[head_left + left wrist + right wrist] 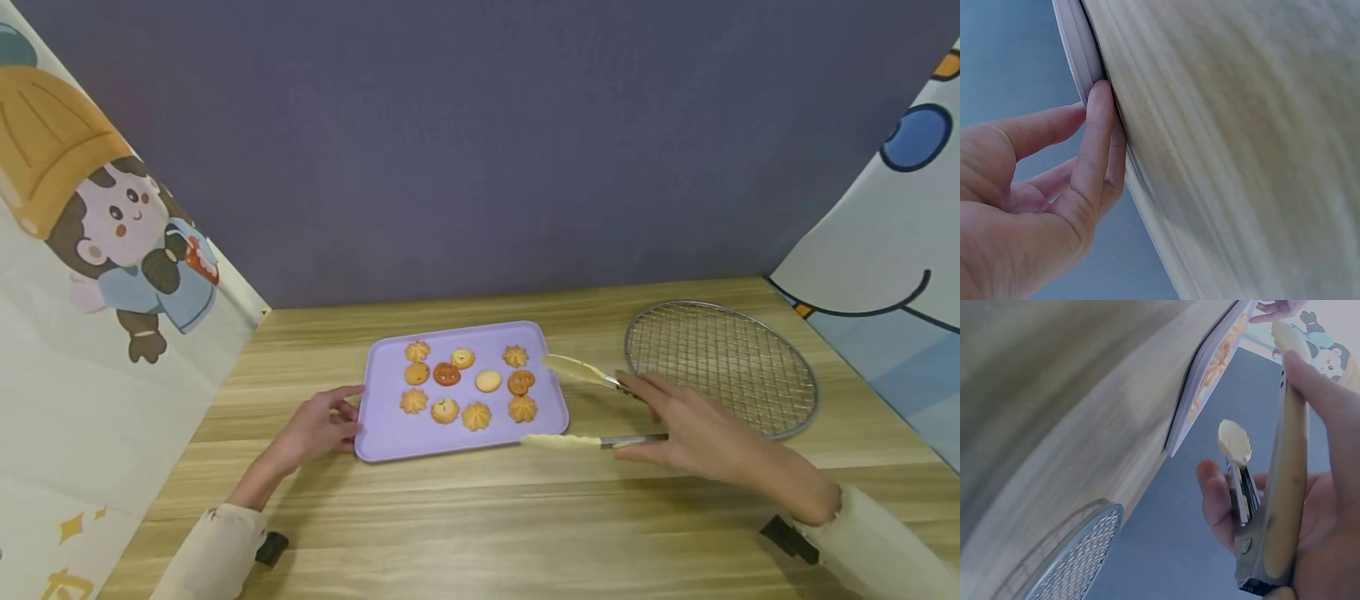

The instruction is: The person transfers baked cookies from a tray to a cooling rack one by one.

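Observation:
A lilac tray [401,438] lies on the wooden table with several small cookies [477,415] spread over it, some star-shaped, some round, one like a pretzel. My left hand [313,432] is at the tray's left edge. In the left wrist view its fingertips [1099,94] touch the rim, other fingers bent behind. My right hand [701,429] grips metal tongs [1282,506] with cream-coloured tips, thumb along one arm and fingers round the other. The tong arms stand apart with nothing between them; their tips reach the tray's right side and front right edge.
A round wire mesh rack [723,367] lies to the right of the tray, beside and behind my right hand. A dark wall [510,158] stands behind the table [480,533]. Printed cartoon panels flank both sides.

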`<state>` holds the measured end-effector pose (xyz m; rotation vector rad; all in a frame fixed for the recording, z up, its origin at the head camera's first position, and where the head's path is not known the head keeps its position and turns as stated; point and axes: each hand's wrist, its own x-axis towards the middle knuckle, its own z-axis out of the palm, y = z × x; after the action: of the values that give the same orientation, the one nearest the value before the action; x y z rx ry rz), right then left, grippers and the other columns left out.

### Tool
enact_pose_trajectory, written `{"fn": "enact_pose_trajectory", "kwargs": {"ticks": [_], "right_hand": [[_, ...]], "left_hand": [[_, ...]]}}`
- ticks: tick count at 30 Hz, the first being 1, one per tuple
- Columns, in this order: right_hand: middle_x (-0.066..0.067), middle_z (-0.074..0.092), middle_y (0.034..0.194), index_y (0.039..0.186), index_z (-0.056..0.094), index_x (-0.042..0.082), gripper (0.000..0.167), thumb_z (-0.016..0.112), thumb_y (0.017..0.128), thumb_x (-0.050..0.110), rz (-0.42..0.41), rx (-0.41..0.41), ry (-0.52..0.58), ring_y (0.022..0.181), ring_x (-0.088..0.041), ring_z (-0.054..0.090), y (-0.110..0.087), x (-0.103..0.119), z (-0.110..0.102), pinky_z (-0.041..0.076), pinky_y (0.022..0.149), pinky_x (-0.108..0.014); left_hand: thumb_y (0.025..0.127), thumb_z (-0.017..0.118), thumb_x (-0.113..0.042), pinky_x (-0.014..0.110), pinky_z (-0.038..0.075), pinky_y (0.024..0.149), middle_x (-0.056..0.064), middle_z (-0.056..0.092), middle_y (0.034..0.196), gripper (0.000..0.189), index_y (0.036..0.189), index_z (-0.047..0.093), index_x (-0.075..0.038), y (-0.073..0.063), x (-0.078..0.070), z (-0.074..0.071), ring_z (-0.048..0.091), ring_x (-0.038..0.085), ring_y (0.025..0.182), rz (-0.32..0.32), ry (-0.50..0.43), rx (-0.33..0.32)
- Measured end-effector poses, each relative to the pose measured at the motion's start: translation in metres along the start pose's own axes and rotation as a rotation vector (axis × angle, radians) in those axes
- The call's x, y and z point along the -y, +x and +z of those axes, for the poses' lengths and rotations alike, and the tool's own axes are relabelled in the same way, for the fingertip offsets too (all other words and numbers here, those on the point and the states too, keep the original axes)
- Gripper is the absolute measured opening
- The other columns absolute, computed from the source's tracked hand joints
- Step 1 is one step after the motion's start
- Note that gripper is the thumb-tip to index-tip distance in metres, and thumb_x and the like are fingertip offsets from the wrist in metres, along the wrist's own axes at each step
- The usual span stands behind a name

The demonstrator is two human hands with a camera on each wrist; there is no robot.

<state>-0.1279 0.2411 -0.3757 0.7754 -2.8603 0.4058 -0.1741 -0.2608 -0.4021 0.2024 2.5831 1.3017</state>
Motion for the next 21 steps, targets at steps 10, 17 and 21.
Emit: {"fn": "enact_pose_trajectory", "kwargs": {"ticks": [10,17,21], "right_hand": [[-0.030,0.058,0.129,0.145,0.049,0.002,0.095,0.074,0.078,0.065,0.029,-0.024,0.002,0.093,-0.038,0.068,0.032,-0.004,0.005,0.060,0.074,-0.053],[-0.026,0.066,0.119,0.139,0.054,-0.003,0.089,0.075,0.080,0.060,-0.007,-0.056,0.003,0.092,-0.035,0.069,0.055,-0.006,0.010,0.060,0.071,-0.049],[-0.021,0.070,0.109,0.134,0.058,-0.003,0.080,0.075,0.083,0.055,-0.045,-0.056,0.001,0.075,-0.022,0.067,0.067,-0.009,0.015,0.059,0.060,-0.039]], "left_hand": [[0.088,0.065,0.010,0.032,0.062,0.062,0.018,0.056,0.093,0.061,0.143,0.042,0.011,0.001,0.000,0.000,0.065,0.020,0.076,0.003,-0.016,-0.001],[0.088,0.066,0.010,0.032,0.062,0.062,0.016,0.056,0.092,0.063,0.145,0.039,0.011,0.002,0.001,0.001,0.065,0.020,0.076,-0.003,-0.008,-0.009],[0.088,0.067,0.010,0.033,0.062,0.061,0.017,0.057,0.092,0.062,0.144,0.040,0.013,0.001,0.002,0.001,0.065,0.020,0.075,0.011,-0.005,-0.004]]}}
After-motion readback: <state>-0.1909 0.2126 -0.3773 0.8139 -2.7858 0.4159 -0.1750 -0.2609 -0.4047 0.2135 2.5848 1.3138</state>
